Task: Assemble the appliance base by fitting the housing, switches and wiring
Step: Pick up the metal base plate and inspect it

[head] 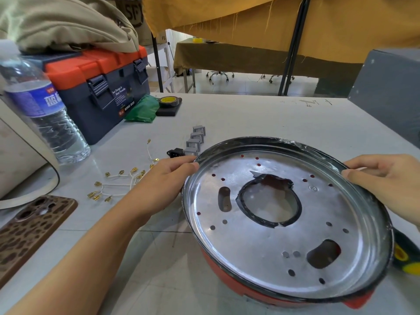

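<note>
Both hands are holding the appliance base at opposite edges. The left hand (169,178) is gripping the far-left rim, thumb on the inner lip and fingers (181,160) curled over the outside. The right hand (384,178) is gripping the right rim in the same way. Neither hand is carrying any other part.

The assembly is sitting on the white worktop (261,114), directly in front of the person and slightly tilted. The perforated metal plate (261,235) is lying inside the red housing (227,278), with a dark rim band (245,140) running round the edge. The central opening (270,203) and the two oblong cut-outs are standing empty, with the housing showing through them.

Judged from this layout, the work is at an early stage: the plate-to-housing fit is in hand, and switch and wiring installation is outstanding.

- The grey switches (197,138) are lying in a row on the worktop, just beyond the left hand, uninstalled.
- The black power socket (175,153) is resting beside them.
- The white wires with brass terminals (118,185) are lying loose, left of the left forearm, unconnected.

A green-and-yellow tool handle (406,255) is partly showing behind the right edge of the base.
</note>
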`<state>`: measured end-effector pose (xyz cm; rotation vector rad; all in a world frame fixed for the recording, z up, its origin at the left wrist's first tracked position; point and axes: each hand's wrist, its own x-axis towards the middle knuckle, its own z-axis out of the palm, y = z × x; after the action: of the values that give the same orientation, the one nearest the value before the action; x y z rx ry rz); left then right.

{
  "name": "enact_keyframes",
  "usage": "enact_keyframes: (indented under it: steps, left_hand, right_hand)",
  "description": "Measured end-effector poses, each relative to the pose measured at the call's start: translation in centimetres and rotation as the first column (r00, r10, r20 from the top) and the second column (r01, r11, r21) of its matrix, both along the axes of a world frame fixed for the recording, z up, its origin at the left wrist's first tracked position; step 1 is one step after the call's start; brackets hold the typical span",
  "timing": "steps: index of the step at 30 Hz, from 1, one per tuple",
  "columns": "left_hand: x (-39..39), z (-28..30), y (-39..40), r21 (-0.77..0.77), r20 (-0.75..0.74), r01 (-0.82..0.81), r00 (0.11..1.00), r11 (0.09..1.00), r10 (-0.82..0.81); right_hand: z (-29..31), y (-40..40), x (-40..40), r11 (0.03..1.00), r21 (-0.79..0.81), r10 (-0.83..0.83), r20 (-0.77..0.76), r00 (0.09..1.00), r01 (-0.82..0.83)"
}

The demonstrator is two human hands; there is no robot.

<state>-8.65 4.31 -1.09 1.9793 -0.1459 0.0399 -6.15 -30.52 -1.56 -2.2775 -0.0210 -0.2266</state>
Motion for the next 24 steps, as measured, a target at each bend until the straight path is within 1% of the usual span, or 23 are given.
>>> enact_keyframes:
  steps: [4,5,7,8,9,10,12,13,14,15,16,18,21,24]
  left_hand:
    - [-0.2,0.5,0.2,-0.045,-0.036,0.028,0.999,0.999,-0.030]
    - [-0.2,0.7,0.5,-0.061,-0.033,-0.005,0.999,0.998,0.003]
    - [0.0,1.2,1.2,-0.083,0.012,-0.143,0.989,0.986,0.144]
    - [0.0,1.4,1.8,-0.050,0.057,-0.208,0.976,0.977,0.211]
    - [0.0,1.7,2.4,0.026,0.103,-0.249,0.964,0.968,0.245]
    - [-0.2,1.9,3.1,0.129,0.135,-0.254,0.962,0.959,0.236]
    - [-0.7,2.2,4.4,0.381,0.112,-0.158,0.986,0.911,0.124]
    - [-1.1,2.1,5.0,0.506,0.073,-0.090,0.995,0.858,0.062]
    - [-1.4,2.0,5.3,0.598,0.037,-0.035,0.999,0.800,0.015]
    - [-1.8,1.8,5.6,0.656,0.011,0.004,1.000,0.754,-0.015]
    - [-2.1,1.7,5.7,0.690,-0.008,0.031,0.999,0.723,-0.035]
    - [-2.4,1.2,5.9,0.719,-0.019,0.058,0.998,0.693,-0.064]
    - [-2.6,0.6,5.5,0.722,0.023,0.038,0.997,0.690,-0.079]
    - [-2.3,0.2,4.9,0.729,0.068,0.012,0.994,0.684,-0.089]
  right_hand:
    - [0.5,0.5,-0.3,1.000,0.009,0.006,0.005,1.000,-0.006]
    - [0.7,0.6,-0.5,1.000,0.012,0.004,0.014,1.000,-0.004]
    - [1.0,0.9,-0.8,1.000,0.016,0.000,0.028,1.000,-0.001]
    - [1.2,1.1,-1.0,1.000,0.012,-0.004,0.036,0.999,0.004]
    - [1.3,1.1,-1.1,1.000,0.008,-0.011,0.042,0.999,0.011]
    - [1.4,1.2,-1.2,1.000,0.007,-0.018,0.045,0.999,0.018]
    - [1.6,1.3,-1.4,1.000,0.001,-0.022,0.039,0.999,0.022]
    - [1.6,1.4,-1.5,1.000,-0.007,-0.020,0.035,0.999,0.020]
    - [1.7,1.5,-1.6,1.000,-0.018,-0.019,0.030,0.999,0.020]
    - [1.8,1.5,-1.8,0.999,-0.027,-0.029,0.030,0.999,0.030]
    - [1.9,1.6,-1.9,0.999,-0.033,-0.043,0.033,0.999,0.044]
    - [2.1,1.8,-2.0,0.997,-0.051,-0.064,0.035,0.997,0.065]
    - [2.2,2.4,-2.2,0.997,-0.059,-0.055,0.029,0.998,0.056]
    - [2.2,2.6,-2.1,0.998,0.011,-0.067,0.023,0.997,0.067]
